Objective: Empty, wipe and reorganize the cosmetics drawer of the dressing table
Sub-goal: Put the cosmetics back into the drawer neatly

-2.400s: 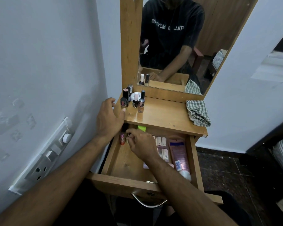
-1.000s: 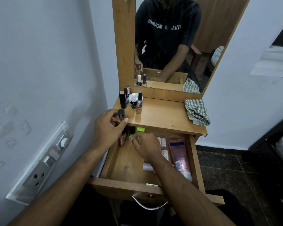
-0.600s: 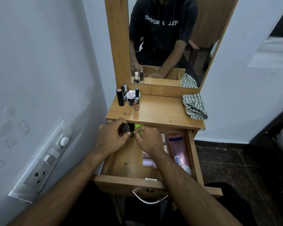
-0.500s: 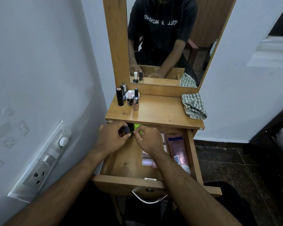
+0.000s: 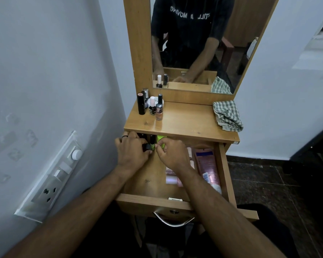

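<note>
The wooden drawer (image 5: pixel 153 201) of the dressing table is pulled out. Both hands are at its back left corner, under the tabletop edge. My left hand (image 5: pixel 131 152) is closed on a small dark cosmetic bottle (image 5: pixel 148 146). My right hand (image 5: pixel 171 155) pinches at a small item beside a lime-green object (image 5: pixel 159 140); what it holds is hidden. More dark bottles (image 5: pixel 152 138) stand at the drawer's back. A pink tube (image 5: pixel 207 168) lies along the right side, with pale tubes (image 5: pixel 171 180) partly under my right forearm.
Several nail polish bottles and a black lipstick (image 5: pixel 141 104) stand at the tabletop's back left. A checked cloth (image 5: pixel 227 116) lies at the tabletop's right. The mirror (image 5: pixel 194 43) rises behind. A wall with a switch panel (image 5: pixel 50 181) is close on the left.
My left hand came down from the tabletop edge into the drawer, carrying a dark bottle. Both hands now meet at the drawer's back left corner. The view has tilted slightly.
</note>
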The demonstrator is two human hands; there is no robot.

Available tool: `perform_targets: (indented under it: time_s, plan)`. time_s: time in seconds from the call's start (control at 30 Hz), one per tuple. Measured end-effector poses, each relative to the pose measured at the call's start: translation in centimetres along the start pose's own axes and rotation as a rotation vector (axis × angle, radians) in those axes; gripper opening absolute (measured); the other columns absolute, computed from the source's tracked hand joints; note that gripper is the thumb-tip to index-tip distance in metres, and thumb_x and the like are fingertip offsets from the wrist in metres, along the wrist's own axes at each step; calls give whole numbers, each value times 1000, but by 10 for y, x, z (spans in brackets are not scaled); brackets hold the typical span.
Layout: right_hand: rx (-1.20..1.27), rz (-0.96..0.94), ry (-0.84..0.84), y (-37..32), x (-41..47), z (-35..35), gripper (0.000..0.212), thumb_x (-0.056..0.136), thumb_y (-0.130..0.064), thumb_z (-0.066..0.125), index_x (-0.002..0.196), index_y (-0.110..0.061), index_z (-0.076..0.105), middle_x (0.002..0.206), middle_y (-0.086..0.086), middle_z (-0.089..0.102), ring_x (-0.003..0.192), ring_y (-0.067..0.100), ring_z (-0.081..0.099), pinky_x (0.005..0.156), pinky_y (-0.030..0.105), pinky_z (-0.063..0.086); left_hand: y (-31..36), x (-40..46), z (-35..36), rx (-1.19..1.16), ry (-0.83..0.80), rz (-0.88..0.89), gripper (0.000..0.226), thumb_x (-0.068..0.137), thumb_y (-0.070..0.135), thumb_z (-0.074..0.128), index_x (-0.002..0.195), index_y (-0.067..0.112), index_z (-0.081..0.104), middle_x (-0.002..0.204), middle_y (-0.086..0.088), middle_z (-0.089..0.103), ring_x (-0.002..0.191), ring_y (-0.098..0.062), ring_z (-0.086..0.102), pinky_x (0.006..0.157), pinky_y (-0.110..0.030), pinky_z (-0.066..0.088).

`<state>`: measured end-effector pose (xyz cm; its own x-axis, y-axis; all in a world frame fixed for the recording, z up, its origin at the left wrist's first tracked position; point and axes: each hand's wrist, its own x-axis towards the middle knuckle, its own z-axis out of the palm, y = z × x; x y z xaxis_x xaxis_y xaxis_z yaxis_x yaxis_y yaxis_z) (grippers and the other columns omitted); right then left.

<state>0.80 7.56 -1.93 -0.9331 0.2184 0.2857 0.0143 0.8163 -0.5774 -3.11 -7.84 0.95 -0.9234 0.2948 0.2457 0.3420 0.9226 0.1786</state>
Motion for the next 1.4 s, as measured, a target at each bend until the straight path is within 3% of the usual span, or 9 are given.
perform_targets:
  time_s: [0.2, 0.37, 0.5, 0.6, 0.77, 0.9, 1.23, 1.4]
  plan:
    - [14, -105, 45, -13, -2, -2, 19, 92, -38, 62, 86, -24, 72, 56, -10, 53, 53, 14, 53, 55, 34, 52, 0, -2, 7, 32, 27, -6, 29, 81, 48, 73, 103, 30, 77, 110, -2, 52, 108, -24, 50, 86, -40, 32]
    - [-2, -224, 197, -35, 17, -23, 13, 92, -31, 66, 89, -22, 73, 61, -10, 58, 51, 10, 51, 49, 27, 47, 1, -2, 12, 32, 41, -4, 27, 82, 46, 71, 99, 27, 77, 114, -5, 55, 109, -26, 51, 85, -42, 33]
    - [-44, -183, 290, -43, 54, -56, 11, 94, -33, 67, 97, -24, 71, 76, -12, 54, 63, 6, 47, 52, 22, 35, 0, -1, 13, 20, 53, -15, 29, 80, 48, 72, 101, 28, 75, 113, -1, 54, 105, -22, 52, 87, -42, 34]
    - [-126, -139, 284, -47, 81, -72, 22, 91, -41, 68, 110, -28, 68, 92, -10, 55, 74, 6, 50, 53, 17, 28, -1, -2, 13, -16, 69, -24, 32, 78, 48, 74, 105, 30, 73, 113, 2, 55, 105, -20, 54, 91, -41, 34]
    - [-246, -143, 149, -45, 97, -75, 35, 88, -51, 69, 116, -29, 68, 109, -6, 61, 91, 11, 58, 66, 28, 46, -2, -3, 12, -73, 80, -31, 36, 76, 48, 77, 107, 31, 74, 111, 3, 58, 107, -20, 54, 93, -41, 34]
    - [-292, -146, 106, -43, 91, -69, 42, 89, -53, 68, 122, -27, 66, 100, -6, 60, 85, 9, 51, 65, 26, 37, -3, -4, 10, -110, 92, -27, 36, 75, 50, 77, 105, 28, 74, 109, 3, 60, 107, -19, 56, 91, -40, 35]
    - [-166, -155, 137, -46, 82, -72, 26, 86, -42, 73, 108, -27, 71, 89, -11, 60, 83, 10, 55, 64, 25, 35, -8, -6, 3, -247, 232, -26, 21, 81, 44, 70, 85, 23, 70, 93, 3, 68, 89, -22, 61, 80, -38, 43]
    - [52, -191, 234, -37, 45, -59, 21, 83, -39, 75, 101, -29, 72, 85, -15, 61, 67, 4, 53, 59, 22, 46, -13, -7, -8, -390, 330, -47, 27, 97, 39, 50, 87, 18, 65, 92, -1, 68, 87, -24, 60, 77, -38, 43]
